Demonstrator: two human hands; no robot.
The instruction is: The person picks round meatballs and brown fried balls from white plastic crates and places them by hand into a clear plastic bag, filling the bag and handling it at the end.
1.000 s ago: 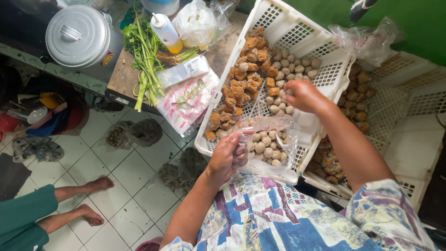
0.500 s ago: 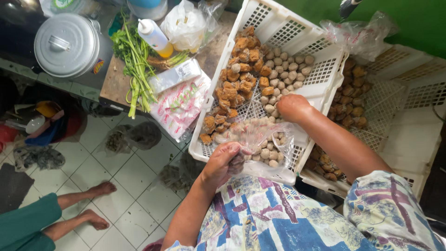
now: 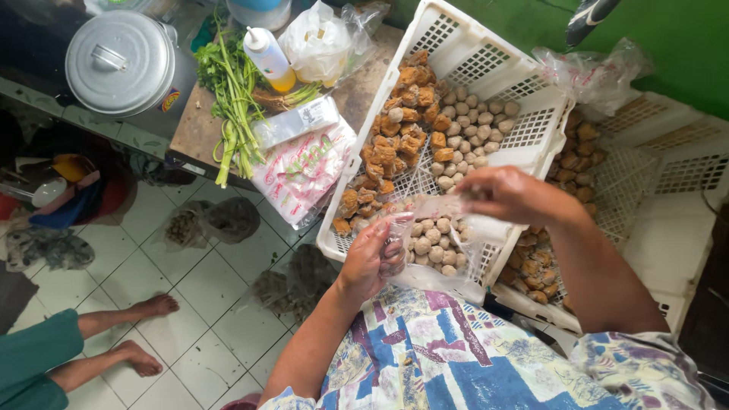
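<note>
Fig. legend, head view, person w/ two bare hands over a tilted white plastic crate [image 3: 486, 68].

(a) Left hand [image 3: 372, 258]: closed on the near edge of a clear plastic bag [image 3: 448, 250], pinching the film. Bag is part-filled w/ pale round balls [image 3: 429, 247] and rests on the crate's lower rim, just in front of the person's patterned shirt [image 3: 456, 357].

(b) Right hand [image 3: 516, 193]: fingers curled at the bag's far edge, approx. above the mouth; whether it grips film, holds a ball or both cannot be told.

(c) Crate contents: loose pale balls [image 3: 474, 125] beside brown fried pieces [image 3: 399, 129]. A second crate [image 3: 668, 175] w/ more brown pieces sits to the right.

(d) Surface [image 3: 364, 91] beyond: green stalks [image 3: 231, 99], squeeze bottle [image 3: 267, 57], printed packets [image 3: 304, 167], lidded metal pot [image 3: 121, 61]. Another person's bare feet [image 3: 144, 334] on the tiled floor [image 3: 213, 304].

Risks, judged: bag is held by thin film only, so a slipped pinch would prob. tip the balls to the floor. The mouth looks slack; it could fold shut and let pieces miss. The crate is sloped, so contents may roll toward the low rim.
</note>
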